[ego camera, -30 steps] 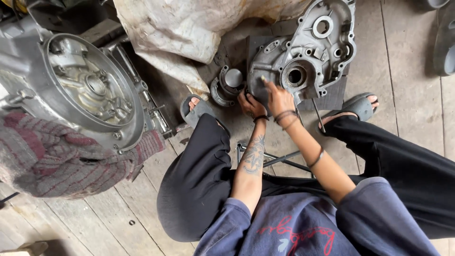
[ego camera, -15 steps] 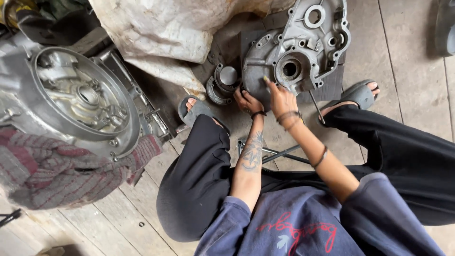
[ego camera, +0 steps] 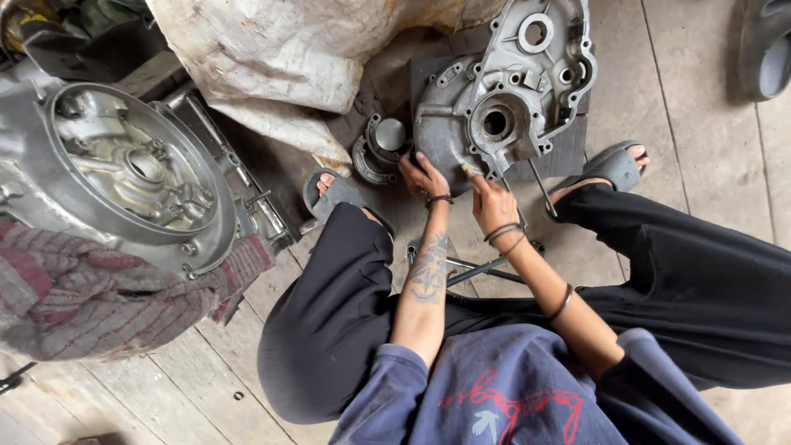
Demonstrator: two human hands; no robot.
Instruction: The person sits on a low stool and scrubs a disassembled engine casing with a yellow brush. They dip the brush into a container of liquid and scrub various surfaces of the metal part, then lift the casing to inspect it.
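A grey cast-metal engine cover (ego camera: 461, 124) with a round bore lies on a dark mat (ego camera: 570, 138) on the floor in front of me. My left hand (ego camera: 422, 175) grips the cover's near left edge. Beside it, my right hand (ego camera: 493, 202) touches the near edge with its fingers drawn together. A small pale tip shows at those fingertips. Whether that is a held piece or a nail is unclear. I am squatting, in black trousers and grey sandals (ego camera: 338, 194).
A large engine casing (ego camera: 124, 173) stands at the left, partly wrapped in a striped red-grey cloth (ego camera: 99, 288). A dirty white sack (ego camera: 280, 58) lies behind. A round metal part (ego camera: 383, 144) sits left of the cover. A cross-shaped metal wrench (ego camera: 478, 268) lies under my arms.
My right hand has drawn back from the cover's face, near the bore, to its near edge. My left hand stays on the left edge. The view has shifted slightly.
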